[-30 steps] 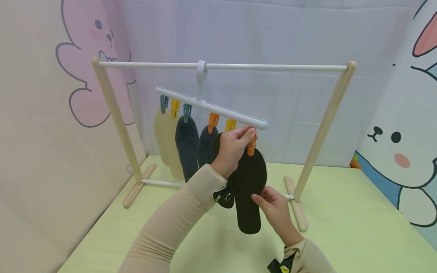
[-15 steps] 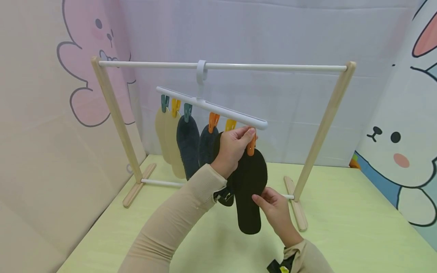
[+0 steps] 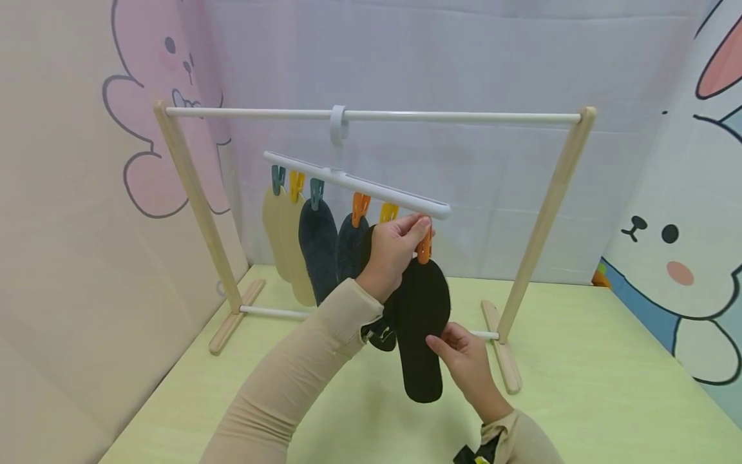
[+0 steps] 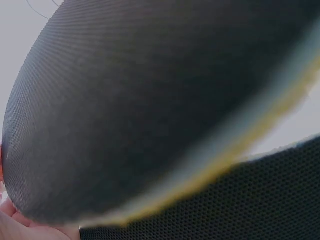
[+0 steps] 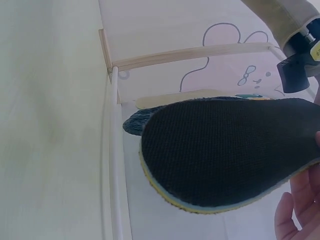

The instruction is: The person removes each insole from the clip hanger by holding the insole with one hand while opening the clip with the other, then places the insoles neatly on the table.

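My left hand (image 3: 390, 259) pinches the top of an orange clothespin (image 3: 425, 248) at the near end of the white hanger (image 3: 371, 185). Just below it hangs a black insole (image 3: 422, 322). Its rounded top edge meets the clothespin's lower tip; I cannot tell whether the clothespin grips it. With thumb and fingers, my right hand (image 3: 466, 361) holds the insole's right edge halfway down. In the right wrist view, the insole (image 5: 225, 150) shows a yellow and pale blue rim. The same insole (image 4: 125, 110) fills most of the left wrist view.
Cream insoles (image 3: 298, 258) and dark blue insoles (image 3: 317, 248) hang from clothespins farther along the hanger. Another black insole (image 3: 382, 341) is mostly behind my left arm. The hanger's hook (image 3: 337, 125) sits on the rack's white rod (image 3: 464, 117), above a pale green table (image 3: 580, 374).
The black insole and my right hand have dropped slightly below the orange clothespin. My left hand stays on the clothespin. The whole head view has shifted a little.
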Demonstrator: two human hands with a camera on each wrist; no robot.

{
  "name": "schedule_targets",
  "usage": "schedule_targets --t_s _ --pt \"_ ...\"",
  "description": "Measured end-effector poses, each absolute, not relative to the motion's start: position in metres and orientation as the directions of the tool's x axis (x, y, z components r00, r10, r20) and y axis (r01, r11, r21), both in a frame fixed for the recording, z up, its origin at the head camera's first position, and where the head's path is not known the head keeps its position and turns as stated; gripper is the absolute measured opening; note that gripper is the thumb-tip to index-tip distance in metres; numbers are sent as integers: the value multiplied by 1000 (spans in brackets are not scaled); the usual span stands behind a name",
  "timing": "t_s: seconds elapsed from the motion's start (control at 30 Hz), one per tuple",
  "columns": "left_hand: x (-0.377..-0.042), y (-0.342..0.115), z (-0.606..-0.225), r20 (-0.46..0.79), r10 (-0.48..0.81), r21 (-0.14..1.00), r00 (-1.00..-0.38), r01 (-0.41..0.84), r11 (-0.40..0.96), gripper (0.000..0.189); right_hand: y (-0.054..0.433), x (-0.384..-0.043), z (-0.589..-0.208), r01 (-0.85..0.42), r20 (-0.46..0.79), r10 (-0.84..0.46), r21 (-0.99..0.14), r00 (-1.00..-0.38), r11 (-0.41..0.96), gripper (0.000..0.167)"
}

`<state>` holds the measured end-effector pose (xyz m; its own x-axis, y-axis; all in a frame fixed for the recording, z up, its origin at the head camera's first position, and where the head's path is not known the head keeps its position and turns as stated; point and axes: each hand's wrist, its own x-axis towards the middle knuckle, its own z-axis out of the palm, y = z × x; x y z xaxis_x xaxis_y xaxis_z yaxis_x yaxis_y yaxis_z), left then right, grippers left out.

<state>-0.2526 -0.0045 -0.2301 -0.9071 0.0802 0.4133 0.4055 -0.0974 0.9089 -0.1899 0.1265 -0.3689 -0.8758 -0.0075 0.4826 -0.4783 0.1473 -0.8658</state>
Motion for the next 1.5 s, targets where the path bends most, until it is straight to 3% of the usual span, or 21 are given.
schedule_targets --t_s 0.8,1.5 --pt "-259 -5 -234 357 80 933 -931 351 -73 29 133 -191 -378 -552 557 8 -825 -831 124 5" --pt "-260 -3 -236 337 152 941 -929 336 -35 29 136 -188 -386 -515 523 14 -845 -853 145 5"
